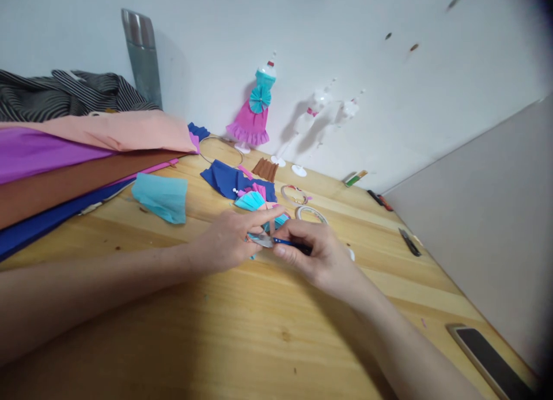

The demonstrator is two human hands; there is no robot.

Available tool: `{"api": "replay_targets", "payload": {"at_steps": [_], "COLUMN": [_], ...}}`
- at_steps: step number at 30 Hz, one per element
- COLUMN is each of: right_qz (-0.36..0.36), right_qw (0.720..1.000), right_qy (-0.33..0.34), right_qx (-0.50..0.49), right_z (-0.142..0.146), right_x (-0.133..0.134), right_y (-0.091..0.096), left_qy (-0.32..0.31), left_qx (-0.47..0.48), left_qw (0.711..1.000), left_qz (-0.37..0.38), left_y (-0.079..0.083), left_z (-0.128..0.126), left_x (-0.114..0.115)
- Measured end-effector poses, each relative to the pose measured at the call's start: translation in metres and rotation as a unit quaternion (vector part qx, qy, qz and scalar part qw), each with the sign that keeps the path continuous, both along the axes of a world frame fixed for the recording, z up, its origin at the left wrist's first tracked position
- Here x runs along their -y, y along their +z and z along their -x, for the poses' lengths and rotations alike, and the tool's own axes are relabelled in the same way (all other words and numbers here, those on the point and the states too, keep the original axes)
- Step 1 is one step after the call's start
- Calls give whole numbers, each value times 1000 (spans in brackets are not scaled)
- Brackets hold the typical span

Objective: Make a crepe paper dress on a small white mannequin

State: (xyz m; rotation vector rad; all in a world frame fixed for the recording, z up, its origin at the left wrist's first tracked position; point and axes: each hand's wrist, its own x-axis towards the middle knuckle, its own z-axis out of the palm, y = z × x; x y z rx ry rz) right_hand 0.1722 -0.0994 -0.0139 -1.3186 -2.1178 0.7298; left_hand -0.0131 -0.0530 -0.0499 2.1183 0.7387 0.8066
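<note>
My right hand (317, 251) is closed around the dark blue handles of scissors (262, 239), whose metal blades point left toward my left hand (227, 242). My left hand has its index finger stretched out above the blades. Its other fingers are curled, and what they pinch is mostly hidden. Just beyond the hands, a teal pleated paper fan (250, 201) and pink pieces lie on a crumpled dark blue paper (222, 178). A small white beaded tip shows beside the fan.
Behind stand a dressed mini mannequin (249, 121) and two white ones (313, 107). Tape rolls (311, 214) and brown pleated paper (265, 169) lie beyond my hands. Teal paper (162, 197), stacked coloured sheets (82, 181) and a bottle (144, 66) are left; a cutter (409, 242) and phone (488, 360) right.
</note>
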Motion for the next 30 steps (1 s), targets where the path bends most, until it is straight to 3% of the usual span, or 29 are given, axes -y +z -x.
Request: {"api": "replay_targets", "payload": {"at_steps": [8,30], "right_qz": [-7,-6], "right_qw": [1000,1000], "right_qy": [1,-9], "right_qx": [-5,-9], "right_z": [-1,-1], "right_x": [-1,-1], "right_y": [-1,-5], "left_qy": [6,14], "left_qx": [17,7], "left_qw": [999,999], "left_qz": [45,43], "left_y": [5,4], "left_z": [-2,-2], "left_x": [2,2]}}
